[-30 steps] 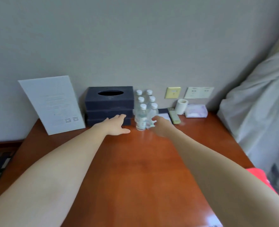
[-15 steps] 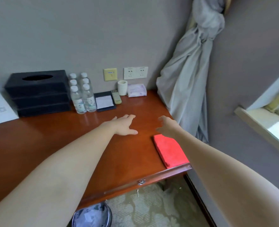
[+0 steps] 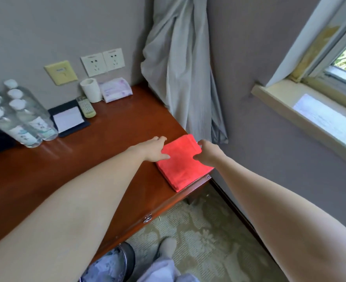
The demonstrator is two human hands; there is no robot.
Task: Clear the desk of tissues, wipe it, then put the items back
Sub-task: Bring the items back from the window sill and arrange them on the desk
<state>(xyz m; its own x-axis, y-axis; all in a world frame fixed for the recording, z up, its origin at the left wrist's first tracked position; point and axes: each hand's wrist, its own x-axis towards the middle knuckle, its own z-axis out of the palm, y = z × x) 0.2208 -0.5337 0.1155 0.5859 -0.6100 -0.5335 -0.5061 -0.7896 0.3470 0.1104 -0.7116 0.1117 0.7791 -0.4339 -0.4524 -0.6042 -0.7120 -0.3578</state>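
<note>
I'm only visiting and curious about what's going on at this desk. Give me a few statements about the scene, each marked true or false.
1. The red cloth lies folded at the desk's front right corner. True.
2. Both hands are on the water bottles. False: the left hand and right hand are at the cloth, and the bottles stand apart, off to the left.
3. The remote lies beside the notepad. True.
4. The tissue pack is on the floor. False: it is on the desk by the wall, next to the paper roll.
</note>
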